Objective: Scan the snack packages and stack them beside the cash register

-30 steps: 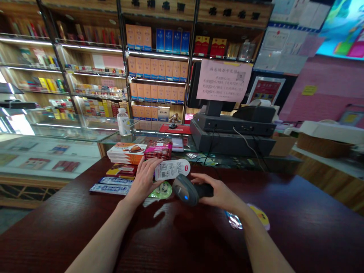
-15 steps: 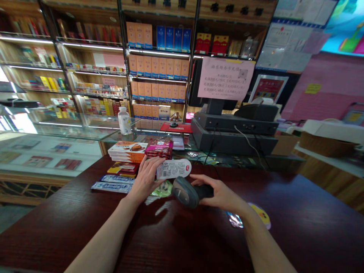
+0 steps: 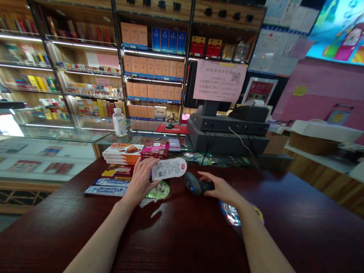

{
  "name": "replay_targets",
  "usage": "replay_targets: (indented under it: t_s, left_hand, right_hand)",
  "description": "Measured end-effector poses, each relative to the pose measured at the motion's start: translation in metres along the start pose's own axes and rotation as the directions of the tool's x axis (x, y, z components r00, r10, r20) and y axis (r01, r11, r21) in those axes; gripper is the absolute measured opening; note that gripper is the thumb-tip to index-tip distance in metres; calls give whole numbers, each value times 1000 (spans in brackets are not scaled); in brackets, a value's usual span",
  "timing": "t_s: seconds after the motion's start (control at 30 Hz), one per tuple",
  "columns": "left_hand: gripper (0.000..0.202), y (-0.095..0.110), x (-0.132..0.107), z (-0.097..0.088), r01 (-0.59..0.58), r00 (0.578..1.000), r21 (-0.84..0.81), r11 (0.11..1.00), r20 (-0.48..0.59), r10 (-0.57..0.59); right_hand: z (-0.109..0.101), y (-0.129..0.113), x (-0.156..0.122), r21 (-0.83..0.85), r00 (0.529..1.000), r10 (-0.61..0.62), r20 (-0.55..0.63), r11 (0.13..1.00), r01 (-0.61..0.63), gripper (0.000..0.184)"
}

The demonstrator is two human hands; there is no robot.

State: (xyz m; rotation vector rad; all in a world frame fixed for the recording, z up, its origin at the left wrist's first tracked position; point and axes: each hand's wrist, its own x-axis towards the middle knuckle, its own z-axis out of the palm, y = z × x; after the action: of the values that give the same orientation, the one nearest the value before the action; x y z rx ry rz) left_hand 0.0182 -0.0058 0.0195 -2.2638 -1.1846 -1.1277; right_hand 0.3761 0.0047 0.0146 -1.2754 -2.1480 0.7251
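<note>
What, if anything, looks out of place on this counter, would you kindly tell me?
A shiny foil packet lies on its own just below the right hand, with a yellow-edged item partly behind the forearm. Both look stray, being well apart from the stacked snack boxes further left.

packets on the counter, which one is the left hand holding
The white oval packet with a barcode label, held in the left hand; no other packet is in a hand.

Scanner (image 3: 194,184) touching right hand (image 3: 220,188), snack boxes (image 3: 123,154) behind left hand (image 3: 140,182)
</note>
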Motion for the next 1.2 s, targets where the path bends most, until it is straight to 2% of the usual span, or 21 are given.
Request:
replay_targets:
  t_s: [0.23,0.43,0.57,0.7,0.77,0.87,0.97,1.1,1.2]
  left_hand:
    - [68,0,0,-1,2,1000,-2,1000,-12,-2]
    - [69,0,0,0,0,1000,-25,1000,-20,-1]
    - [68,0,1,0,-1,999,-45,999,-37,0]
    - [68,3,1,1,0,999,-84,996,-32,-2]
    - [68,6,2,2,-12,1000,-99,995,-19,11]
    - [68,15,2,4,-55,998,-115,992,15,57]
    - [65,22,3,6,-98,994,-130,987,34,104]
    - [63,26,3,10,-116,992,-151,982,35,123]
    - [67,26,2,12,-105,993,-158,982,35,112]
  right_hand:
    - [2,26,5,-50,999,2,-51,999,-4,81]
    - [-1,29,3,-131,996,73,-44,988,-78,85]
    - [-6,20,-1,-103,996,80,-38,991,-83,86]
    - [-7,-2,0,135,988,-20,-154,990,41,63]
    - [-1,-14,4,235,973,15,-229,971,40,50]
    - [12,-30,10,291,946,91,-311,957,4,52]
    - [21,-38,13,279,953,78,-293,960,7,51]
    - [24,-40,13,299,968,-18,-251,949,95,42]
    - [24,-41,14,350,965,-5,-263,931,101,40]
